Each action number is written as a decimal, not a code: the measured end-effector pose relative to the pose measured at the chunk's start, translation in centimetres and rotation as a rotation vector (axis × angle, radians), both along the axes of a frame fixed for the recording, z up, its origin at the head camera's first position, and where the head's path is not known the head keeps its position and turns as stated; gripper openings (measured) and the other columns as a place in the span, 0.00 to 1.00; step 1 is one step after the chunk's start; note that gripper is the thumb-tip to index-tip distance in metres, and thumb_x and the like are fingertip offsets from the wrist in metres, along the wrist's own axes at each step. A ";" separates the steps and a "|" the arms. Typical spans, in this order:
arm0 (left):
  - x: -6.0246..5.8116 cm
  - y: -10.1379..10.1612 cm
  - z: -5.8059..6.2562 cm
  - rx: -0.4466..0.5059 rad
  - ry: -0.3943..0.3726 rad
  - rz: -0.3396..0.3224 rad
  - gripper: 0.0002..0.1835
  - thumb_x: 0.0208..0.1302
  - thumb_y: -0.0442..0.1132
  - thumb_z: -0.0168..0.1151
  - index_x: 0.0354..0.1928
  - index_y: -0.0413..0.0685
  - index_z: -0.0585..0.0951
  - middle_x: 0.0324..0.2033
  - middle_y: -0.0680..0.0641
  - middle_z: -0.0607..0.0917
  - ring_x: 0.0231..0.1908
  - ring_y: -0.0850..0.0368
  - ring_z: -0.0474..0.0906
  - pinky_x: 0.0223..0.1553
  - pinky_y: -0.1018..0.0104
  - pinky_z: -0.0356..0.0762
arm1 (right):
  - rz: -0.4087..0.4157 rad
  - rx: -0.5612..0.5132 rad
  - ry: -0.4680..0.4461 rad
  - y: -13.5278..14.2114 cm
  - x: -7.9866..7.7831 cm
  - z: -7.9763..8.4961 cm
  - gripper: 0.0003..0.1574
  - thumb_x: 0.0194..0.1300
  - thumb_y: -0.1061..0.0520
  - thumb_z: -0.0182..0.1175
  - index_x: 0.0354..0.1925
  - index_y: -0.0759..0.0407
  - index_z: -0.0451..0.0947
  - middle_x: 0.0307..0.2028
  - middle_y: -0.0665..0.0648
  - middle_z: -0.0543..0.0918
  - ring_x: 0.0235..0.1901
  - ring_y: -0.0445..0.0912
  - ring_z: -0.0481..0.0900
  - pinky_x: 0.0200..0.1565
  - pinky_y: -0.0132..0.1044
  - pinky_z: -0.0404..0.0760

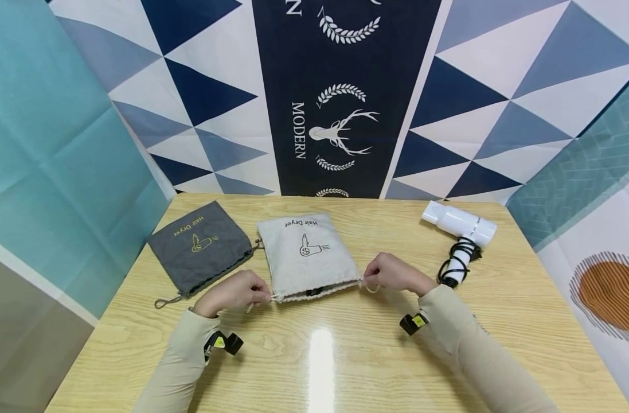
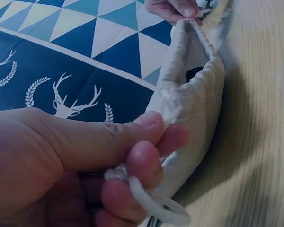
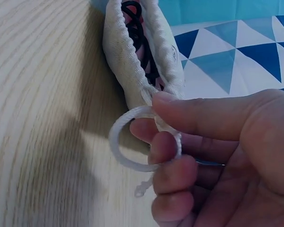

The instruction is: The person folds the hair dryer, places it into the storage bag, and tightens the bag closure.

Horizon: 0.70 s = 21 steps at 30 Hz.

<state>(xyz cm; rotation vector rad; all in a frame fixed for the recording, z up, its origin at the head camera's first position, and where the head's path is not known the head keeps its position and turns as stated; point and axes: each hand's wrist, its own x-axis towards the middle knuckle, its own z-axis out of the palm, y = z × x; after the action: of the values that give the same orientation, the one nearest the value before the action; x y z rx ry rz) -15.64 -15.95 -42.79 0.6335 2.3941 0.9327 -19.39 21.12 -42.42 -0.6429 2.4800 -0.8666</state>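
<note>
A white drawstring bag (image 1: 309,252) printed "Hair Dryer" lies on the table, its gathered mouth facing me and partly open. Inside, a coiled black cord (image 3: 141,45) shows in the right wrist view; the rest of the contents is hidden. My left hand (image 1: 242,289) pinches the white drawstring at the mouth's left corner, and a loop of that string (image 2: 156,205) hangs below the fingers. At the right corner my right hand (image 1: 394,273) pinches the other end, where a round loop of drawstring (image 3: 114,137) stands out from the fingertips.
A dark grey drawstring bag (image 1: 200,246) with the same print in gold lies at the left, close to the white one. On the right is a white hair dryer (image 1: 461,223) with its black cord (image 1: 461,252) wound round the handle. Patterned cloth (image 1: 329,103) rises behind the table.
</note>
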 end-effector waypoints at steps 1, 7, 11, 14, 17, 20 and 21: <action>0.0 -0.1 0.0 0.000 0.002 -0.010 0.13 0.70 0.37 0.57 0.28 0.41 0.84 0.16 0.53 0.75 0.15 0.63 0.65 0.23 0.70 0.68 | 0.014 0.002 0.013 0.1 0.0 0.0 0.11 0.65 0.60 0.61 0.29 0.61 0.86 0.26 0.53 0.86 0.21 0.40 0.70 0.29 0.33 0.70; 0.0 -0.4 0.0 -0.017 0.026 -0.005 0.14 0.73 0.38 0.52 0.31 0.41 0.82 0.21 0.50 0.76 0.20 0.61 0.65 0.25 0.68 0.66 | 0.016 -0.004 0.089 0.5 -0.1 0.2 0.11 0.67 0.62 0.57 0.34 0.63 0.86 0.31 0.55 0.87 0.29 0.40 0.76 0.36 0.36 0.75; -0.1 -0.5 -0.2 -0.012 0.039 0.051 0.13 0.75 0.39 0.49 0.37 0.42 0.81 0.30 0.46 0.79 0.27 0.59 0.68 0.31 0.66 0.67 | -0.024 -0.024 0.124 0.7 0.0 0.1 0.10 0.68 0.61 0.57 0.36 0.63 0.85 0.33 0.55 0.85 0.32 0.41 0.76 0.37 0.36 0.74; -0.2 -0.6 -0.3 0.008 0.064 0.071 0.12 0.74 0.38 0.49 0.37 0.41 0.81 0.35 0.47 0.79 0.32 0.58 0.70 0.35 0.64 0.69 | -0.058 -0.033 0.153 0.9 0.1 0.0 0.09 0.68 0.60 0.58 0.38 0.62 0.85 0.33 0.54 0.82 0.32 0.41 0.74 0.37 0.36 0.73; -0.3 -0.7 -0.2 0.024 0.095 0.072 0.13 0.74 0.38 0.50 0.35 0.40 0.81 0.36 0.47 0.79 0.33 0.57 0.70 0.36 0.63 0.70 | -0.087 -0.032 0.186 1.2 0.2 -0.1 0.09 0.68 0.60 0.58 0.37 0.62 0.85 0.36 0.55 0.82 0.34 0.44 0.75 0.39 0.39 0.74; -0.3 -0.9 -0.1 0.018 0.093 0.113 0.13 0.74 0.39 0.50 0.36 0.41 0.81 0.35 0.46 0.80 0.32 0.57 0.71 0.35 0.62 0.70 | -0.121 -0.032 0.218 1.6 0.1 -0.2 0.09 0.68 0.59 0.58 0.36 0.61 0.84 0.40 0.58 0.83 0.42 0.51 0.78 0.45 0.47 0.76; -0.3 -1.0 -0.1 0.012 0.084 0.137 0.12 0.74 0.39 0.51 0.36 0.41 0.81 0.35 0.45 0.81 0.31 0.57 0.71 0.34 0.62 0.70 | -0.134 -0.037 0.227 1.7 0.1 -0.3 0.09 0.68 0.59 0.58 0.35 0.61 0.84 0.42 0.59 0.83 0.44 0.53 0.78 0.48 0.50 0.76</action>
<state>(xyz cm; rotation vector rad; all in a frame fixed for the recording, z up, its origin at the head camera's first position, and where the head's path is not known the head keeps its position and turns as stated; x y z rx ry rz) -15.96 -16.92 -42.89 0.5277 2.5349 0.9959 -19.30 22.86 -42.69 -0.6242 2.7420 -0.9369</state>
